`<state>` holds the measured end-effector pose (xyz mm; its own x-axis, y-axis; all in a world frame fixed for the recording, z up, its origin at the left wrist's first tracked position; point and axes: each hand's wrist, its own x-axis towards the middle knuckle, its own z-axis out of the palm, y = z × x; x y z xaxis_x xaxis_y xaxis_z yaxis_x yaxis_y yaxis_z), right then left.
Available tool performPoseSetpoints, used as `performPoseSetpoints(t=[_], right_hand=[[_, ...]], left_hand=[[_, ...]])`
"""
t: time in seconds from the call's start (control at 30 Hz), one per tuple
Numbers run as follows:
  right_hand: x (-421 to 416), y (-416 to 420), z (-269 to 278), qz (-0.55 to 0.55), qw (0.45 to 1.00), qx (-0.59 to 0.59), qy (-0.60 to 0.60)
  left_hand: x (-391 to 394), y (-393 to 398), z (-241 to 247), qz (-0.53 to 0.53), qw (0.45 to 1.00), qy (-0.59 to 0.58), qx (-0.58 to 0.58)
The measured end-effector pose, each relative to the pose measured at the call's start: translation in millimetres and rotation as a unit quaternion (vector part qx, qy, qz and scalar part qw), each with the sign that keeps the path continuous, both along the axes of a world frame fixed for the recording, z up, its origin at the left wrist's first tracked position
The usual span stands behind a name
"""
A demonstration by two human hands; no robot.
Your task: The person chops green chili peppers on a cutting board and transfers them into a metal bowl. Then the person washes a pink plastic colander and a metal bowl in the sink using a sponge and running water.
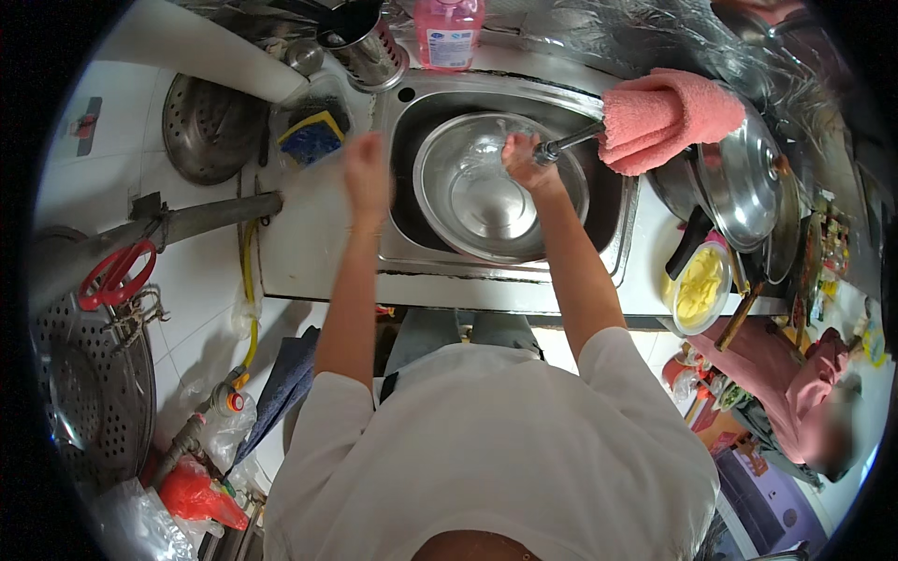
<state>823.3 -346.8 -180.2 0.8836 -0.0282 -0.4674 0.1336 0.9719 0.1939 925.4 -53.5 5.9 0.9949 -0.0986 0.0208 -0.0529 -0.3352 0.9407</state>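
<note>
A wide stainless steel basin (449, 217) sits inside the metal sink (505, 84). Its shiny inside looks wet. Over the basin's right part is my right hand (525, 163), beside the metal faucet spout (567, 142), which partly hides it; whether it grips anything is unclear. My left hand (366, 175) is blurred above the white counter left of the sink, with no object visible in it. Closest to that hand, a yellow and blue sponge (312, 138) lies in a clear plastic container (330, 95). A pink towel (666, 123) drapes over the faucet's base.
Behind the sink stand a pink liquid soap bottle (449, 42) and a perforated metal utensil holder (365, 52). On the right are a metal pot lid (744, 189) and a bowl of yellow pieces (698, 287). Red-handled scissors (116, 277) hang left. Another person (779, 393) is at right.
</note>
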Motion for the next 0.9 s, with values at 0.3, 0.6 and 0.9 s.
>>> performPoseSetpoints(t=[0.3,0.6,0.9], right_hand=[[-66,17,120,0.084,0.733,-0.628,0.246],[-129,-20,137,0.265,0.301,-0.787,0.468],[-115,-31,167,0.329,0.539,-0.697,0.339]], left_hand=[[-77,-199,-103,0.02,0.712,0.581,-0.395],[-69,-216,-131,-0.03,0.646,0.636,-0.421],[-57,-168,-145,-0.261,0.849,0.443,-0.119]])
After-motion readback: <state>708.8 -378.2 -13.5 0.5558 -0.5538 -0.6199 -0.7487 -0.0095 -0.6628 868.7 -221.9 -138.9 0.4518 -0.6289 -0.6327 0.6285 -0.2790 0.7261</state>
